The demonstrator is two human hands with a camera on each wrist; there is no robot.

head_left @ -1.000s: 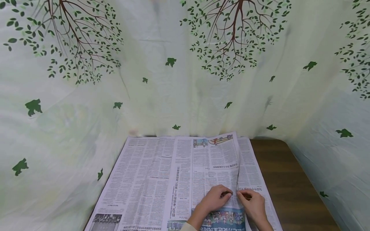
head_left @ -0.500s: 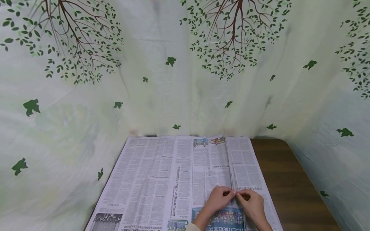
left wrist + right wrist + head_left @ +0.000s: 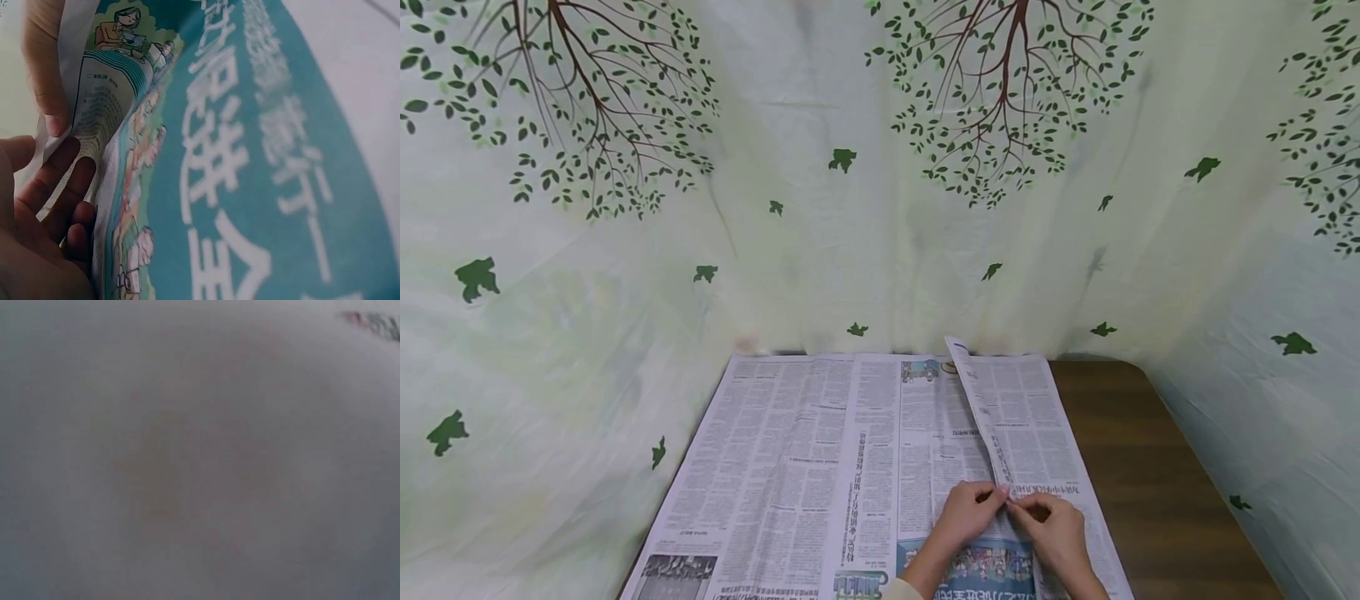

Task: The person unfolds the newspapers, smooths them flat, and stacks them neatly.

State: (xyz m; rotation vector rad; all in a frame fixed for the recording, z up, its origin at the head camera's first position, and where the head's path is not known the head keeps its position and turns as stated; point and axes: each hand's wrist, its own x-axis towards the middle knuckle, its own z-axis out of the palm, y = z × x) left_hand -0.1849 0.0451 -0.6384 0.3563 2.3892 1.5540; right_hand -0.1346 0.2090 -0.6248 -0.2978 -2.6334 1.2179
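Note:
A newspaper (image 3: 790, 467) lies spread out in the head view. The right-hand edge of its top sheet is lifted and bent over in a narrow strip (image 3: 973, 392), with the far corner sticking up. My left hand (image 3: 964, 510) pinches this edge near the front between thumb and fingertips. Right beside it, my right hand (image 3: 1054, 527) pinches the same edge, the fingertips of both hands almost meeting. The left wrist view shows the left hand (image 3: 44, 231) under the curved sheet with a blue printed banner (image 3: 187, 162), and a finger of the other hand coming down from above.
Brown wooden table (image 3: 1138, 483) shows to the right of the paper. A pale curtain (image 3: 850, 250) printed with trees and leaves hangs behind and at both sides. The right wrist view is mostly a blurred grey surface close to the lens.
The lifted edge of the sheet has swung left and folded over, its far corner now pointing up and left. Both hands have come together at the edge, the left one moving slightly right.

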